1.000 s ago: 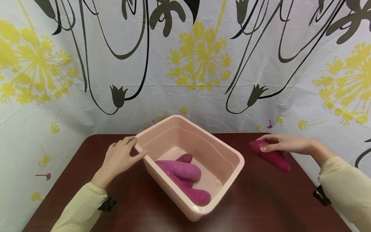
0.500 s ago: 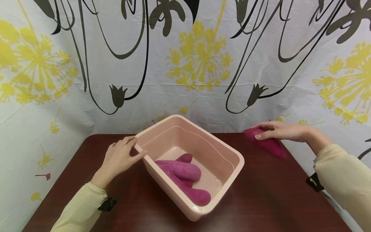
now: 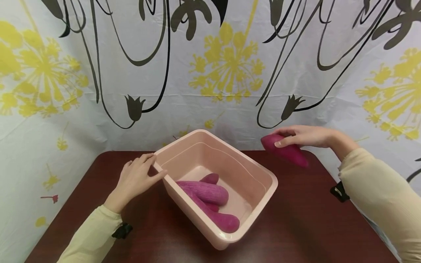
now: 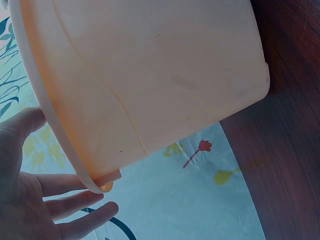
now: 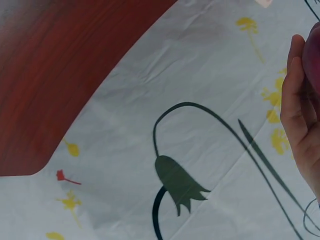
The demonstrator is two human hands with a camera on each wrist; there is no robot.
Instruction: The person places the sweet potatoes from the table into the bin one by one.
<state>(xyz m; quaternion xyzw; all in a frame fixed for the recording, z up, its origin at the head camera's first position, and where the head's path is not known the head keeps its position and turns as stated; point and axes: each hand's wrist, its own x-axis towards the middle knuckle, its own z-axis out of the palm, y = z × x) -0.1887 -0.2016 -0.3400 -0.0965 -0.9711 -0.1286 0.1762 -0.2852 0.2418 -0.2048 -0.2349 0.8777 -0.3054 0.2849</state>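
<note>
A pink plastic basin [image 3: 245, 164] stands at an angle on the table, with several purple sweet potatoes [image 3: 210, 193] piled along its near left side. My left hand [image 3: 135, 180] touches the basin's left corner, thumb and straight fingers spread along the rim; the left wrist view shows this hand [image 4: 45, 185] against the rim's edge [image 4: 55, 125]. Right of the basin, my right hand [image 3: 304, 136] grips another purple sweet potato [image 3: 286, 149] from above and holds it in the air, above rim height. In the right wrist view only part of that hand [image 5: 300, 110] shows at the edge.
The dark red-brown table [image 3: 315, 219] has rounded far corners. A white cloth [image 3: 223, 120] printed with yellow and dark flowers hangs behind it and along both sides.
My right hand has lifted the sweet potato and carried it leftward, closer to the basin. My left hand and the basin have stayed put.
</note>
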